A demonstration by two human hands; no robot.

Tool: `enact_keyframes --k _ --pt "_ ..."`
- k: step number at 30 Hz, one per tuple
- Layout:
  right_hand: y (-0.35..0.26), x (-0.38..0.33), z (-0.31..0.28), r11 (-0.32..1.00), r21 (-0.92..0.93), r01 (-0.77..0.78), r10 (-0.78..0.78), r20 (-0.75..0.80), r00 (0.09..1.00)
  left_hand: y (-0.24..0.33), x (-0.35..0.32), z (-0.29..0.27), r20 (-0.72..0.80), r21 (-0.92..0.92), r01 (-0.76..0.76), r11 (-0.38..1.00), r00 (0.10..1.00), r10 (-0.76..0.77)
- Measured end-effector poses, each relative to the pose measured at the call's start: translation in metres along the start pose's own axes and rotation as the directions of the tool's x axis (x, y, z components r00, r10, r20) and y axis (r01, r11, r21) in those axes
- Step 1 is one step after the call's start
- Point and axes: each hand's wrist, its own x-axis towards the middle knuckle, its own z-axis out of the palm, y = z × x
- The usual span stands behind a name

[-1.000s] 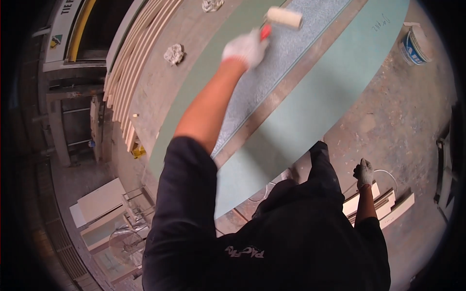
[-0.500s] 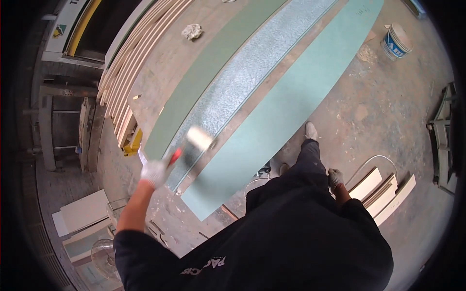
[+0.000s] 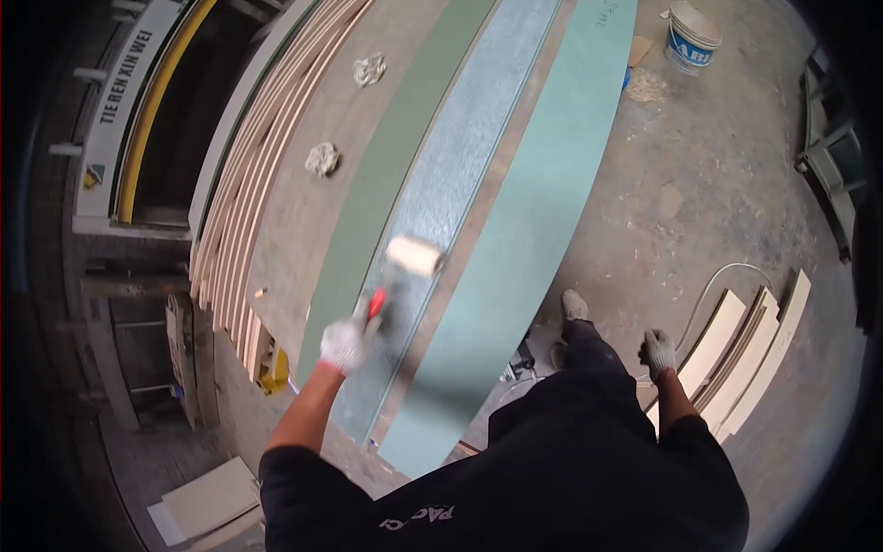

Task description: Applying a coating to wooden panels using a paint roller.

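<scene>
A: Where was the paint roller?
B: Over the glossy blue-grey strip, toward its near end. Pic a bit blurry, couldn't tell if the nap touched.
A: L hand?
B: L hand, white glove, had a grip on the roller's red handle.
A: And the R?
B: R hand, gloved too, was out past the R leg, well apart from the roller. Fingers curled; couldn't tell if it held anything.
A: What lay round the strip?
B: Dk green panel along its L edge; lt green panel on its R, narrow gap btwn.
A: Further out?
B: L side: two crumpled white wads, then long thin wood strips. R side: white bucket w/ blue label on the floor, far end; pale boards near the R hand.
</scene>
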Motion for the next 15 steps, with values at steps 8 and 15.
enact_keyframes --k 8,15 --pt "0.039 -0.023 -0.047 0.968 0.198 -0.152 0.207 -0.298 0.932 0.223 0.354 -0.159 -0.313 -0.151 -0.248 0.957 0.93 0.192" --pt "0.043 -0.034 -0.026 0.964 0.261 -0.05 0.118 -0.249 0.961 0.198 0.367 -0.153 -0.47 -0.188 -0.448 0.874 0.822 0.321"
